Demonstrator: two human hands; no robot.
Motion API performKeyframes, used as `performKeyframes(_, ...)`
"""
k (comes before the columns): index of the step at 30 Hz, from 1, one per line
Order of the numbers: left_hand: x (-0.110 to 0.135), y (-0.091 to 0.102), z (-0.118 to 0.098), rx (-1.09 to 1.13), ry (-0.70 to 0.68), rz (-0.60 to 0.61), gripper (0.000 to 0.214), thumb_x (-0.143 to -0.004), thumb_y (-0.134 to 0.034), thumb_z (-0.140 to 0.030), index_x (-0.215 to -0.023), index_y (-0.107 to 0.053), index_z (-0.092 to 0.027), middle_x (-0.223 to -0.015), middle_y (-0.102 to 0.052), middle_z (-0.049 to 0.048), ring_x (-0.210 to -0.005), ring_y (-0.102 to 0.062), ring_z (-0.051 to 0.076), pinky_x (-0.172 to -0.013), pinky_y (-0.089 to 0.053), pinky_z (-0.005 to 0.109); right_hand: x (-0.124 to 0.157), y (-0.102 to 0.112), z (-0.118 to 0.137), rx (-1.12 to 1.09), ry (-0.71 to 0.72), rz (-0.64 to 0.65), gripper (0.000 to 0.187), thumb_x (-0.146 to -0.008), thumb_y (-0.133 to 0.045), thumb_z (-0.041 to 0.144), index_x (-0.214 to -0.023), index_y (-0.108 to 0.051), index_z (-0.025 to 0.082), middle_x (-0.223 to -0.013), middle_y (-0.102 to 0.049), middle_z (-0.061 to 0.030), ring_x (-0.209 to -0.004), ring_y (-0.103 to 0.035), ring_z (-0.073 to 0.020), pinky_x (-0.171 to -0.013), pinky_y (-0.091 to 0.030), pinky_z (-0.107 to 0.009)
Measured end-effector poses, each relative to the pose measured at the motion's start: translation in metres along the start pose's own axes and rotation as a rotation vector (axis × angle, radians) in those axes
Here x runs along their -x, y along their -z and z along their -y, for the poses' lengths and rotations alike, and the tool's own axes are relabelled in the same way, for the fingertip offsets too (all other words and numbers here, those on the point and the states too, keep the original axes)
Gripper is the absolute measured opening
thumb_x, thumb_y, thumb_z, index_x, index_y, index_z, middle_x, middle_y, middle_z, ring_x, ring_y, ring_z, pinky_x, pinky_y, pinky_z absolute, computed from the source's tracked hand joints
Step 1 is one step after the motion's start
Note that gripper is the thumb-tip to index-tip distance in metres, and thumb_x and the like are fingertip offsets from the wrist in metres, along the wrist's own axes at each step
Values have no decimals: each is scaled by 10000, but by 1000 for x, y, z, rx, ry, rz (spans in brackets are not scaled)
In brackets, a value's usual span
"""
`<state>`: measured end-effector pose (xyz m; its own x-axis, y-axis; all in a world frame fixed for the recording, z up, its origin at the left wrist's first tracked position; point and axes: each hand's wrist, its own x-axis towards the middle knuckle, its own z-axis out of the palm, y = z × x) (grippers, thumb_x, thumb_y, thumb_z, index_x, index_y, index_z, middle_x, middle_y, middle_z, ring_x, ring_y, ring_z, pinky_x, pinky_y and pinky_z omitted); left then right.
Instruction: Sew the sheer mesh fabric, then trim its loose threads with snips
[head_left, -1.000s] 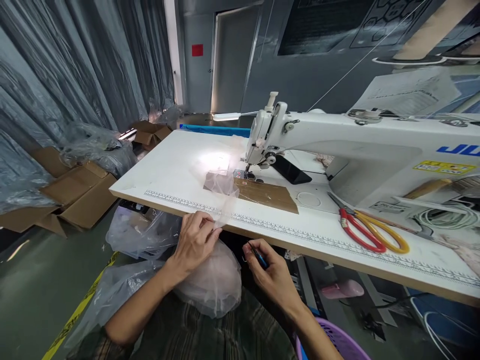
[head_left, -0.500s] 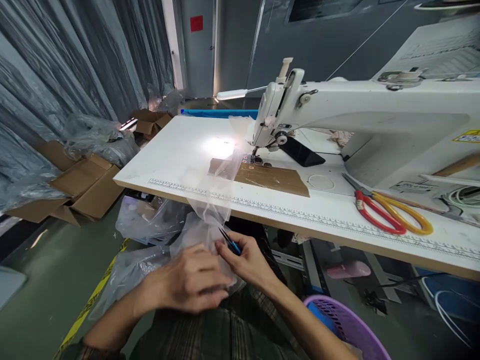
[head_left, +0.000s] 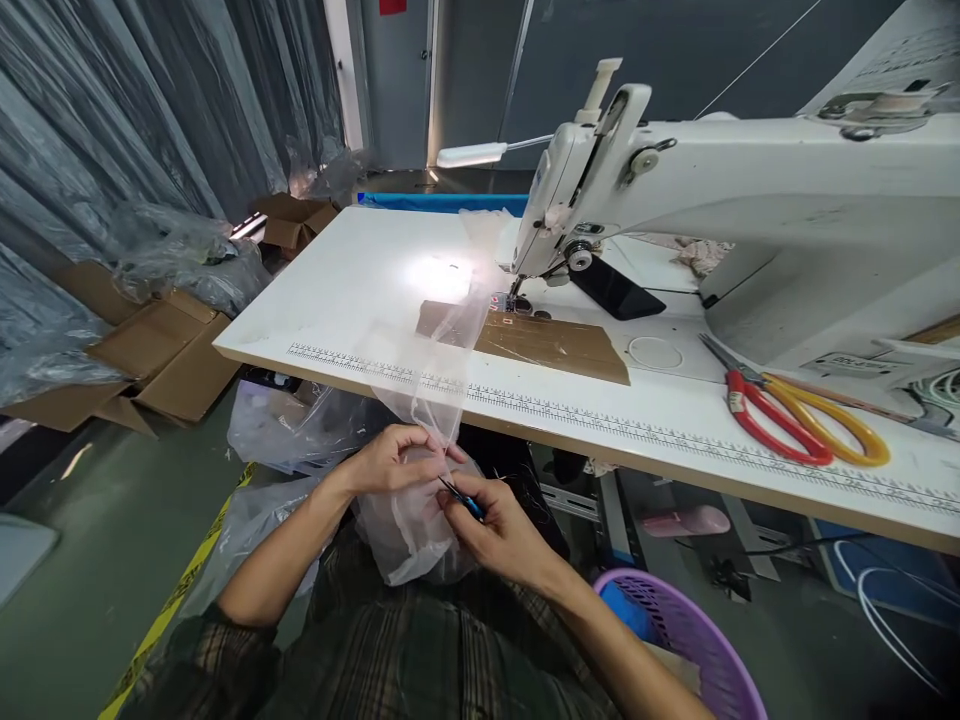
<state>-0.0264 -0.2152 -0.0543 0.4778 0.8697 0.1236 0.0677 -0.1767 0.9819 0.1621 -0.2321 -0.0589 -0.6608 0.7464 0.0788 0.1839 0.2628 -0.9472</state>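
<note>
Sheer white fabric (head_left: pixel 424 395) hangs over the table's front edge and bunches above my lap. My left hand (head_left: pixel 397 460) pinches it just below the edge, fingers closed on the cloth. In my right hand (head_left: pixel 499 525) is a pair of small thread snips (head_left: pixel 466 498) with blue on the handle, their dark tips pointing up and left. The tips are at the fabric close to my left fingertips; whether they touch it I cannot tell. On the table, the fabric's upper part lies across a brown board (head_left: pixel 555 348) beside the needle of the white sewing machine (head_left: pixel 551 220).
Red-and-yellow handled scissors (head_left: pixel 799 415) and a black phone (head_left: pixel 615 287) lie on the white table (head_left: pixel 322 290). A purple basket (head_left: pixel 697 640) stands below right. Open cardboard boxes (head_left: pixel 169 350) and plastic bags (head_left: pixel 300 425) are at left.
My left hand has moved up from low over the lap and now pinches the fabric near the snips. The snips' tips have come down slightly. The view has tilted a little downward.
</note>
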Motion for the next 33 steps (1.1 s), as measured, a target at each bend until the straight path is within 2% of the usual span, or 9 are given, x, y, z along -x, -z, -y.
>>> performKeyframes(2, 5, -1, -2, -55, 92, -85, 255, -803, -658, -382, -758, -625, -133, -808, -684, 63, -766, -629, 168, -728, -486, 271, -1, 5, -2, 33, -4, 16, 200, -853, -497, 249, -670, -540, 180, -584, -418, 39, -542, -354, -99, -507, -312, -231)
performKeyframes(4, 11, -2, -7, -117, 187, -160, 224, -799, -655, -351, -780, -636, -129, -737, -661, 33, -677, -591, 135, -643, -457, 237, -3, 11, -5, 18, -8, -20, 169, -847, -532, 296, -729, -556, 177, -629, -475, 26, -576, -404, -110, -537, -342, -235)
performKeyframes(8, 21, -6, -20, -193, 259, -254, 227, -821, -633, -335, -879, -699, -126, -832, -714, 51, -753, -619, 152, -674, -458, 236, -9, 17, -11, -112, -74, -104, 386, -945, -378, 484, -791, -552, 176, -687, -509, 0, -571, -413, -114, -520, -338, -238)
performKeyframes(11, 24, -9, -26, -209, 251, -262, 230, -846, -604, -323, -874, -724, -128, -860, -738, 56, -801, -648, 169, -712, -474, 238, -13, 15, -18, -139, -98, -85, 485, -951, -324, 568, -723, -510, 182, -630, -414, 25, -534, -332, -104, -486, -279, -236)
performKeyframes(16, 28, -9, -26, -179, 240, -270, 234, -869, -577, -307, -909, -737, -141, -916, -754, 50, -852, -671, 172, -745, -492, 224, -19, 9, -22, -113, -39, -47, 498, -938, -343, 595, -629, -355, 205, -623, -288, 42, -562, -270, -104, -504, -244, -240)
performKeyframes(25, 28, -8, -25, -171, 259, -303, 242, -861, -585, -304, -885, -739, -119, -879, -748, 62, -817, -660, 173, -728, -492, 233, -32, 5, -19, -82, 11, -35, 476, -935, -381, 577, -678, -468, 185, -656, -367, 26, -606, -337, -116, -534, -291, -236)
performKeyframes(29, 25, -7, -25, -85, 250, -303, 237, -850, -597, -304, -874, -740, -117, -871, -746, 69, -861, -661, 187, -765, -488, 242, -29, 2, -24, -107, 4, -80, 489, -930, -372, 596, -661, -433, 192, -646, -353, 31, -596, -334, -114, -531, -297, -236)
performKeyframes(33, 25, -5, -21, -27, 278, -303, 236, -823, -627, -312, -853, -733, -103, -847, -738, 73, -815, -649, 178, -730, -474, 237, -25, 2, -20, -67, -17, -61, 497, -957, -287, 586, -683, -432, 197, -649, -370, 26, -595, -350, -120, -538, -304, -244)
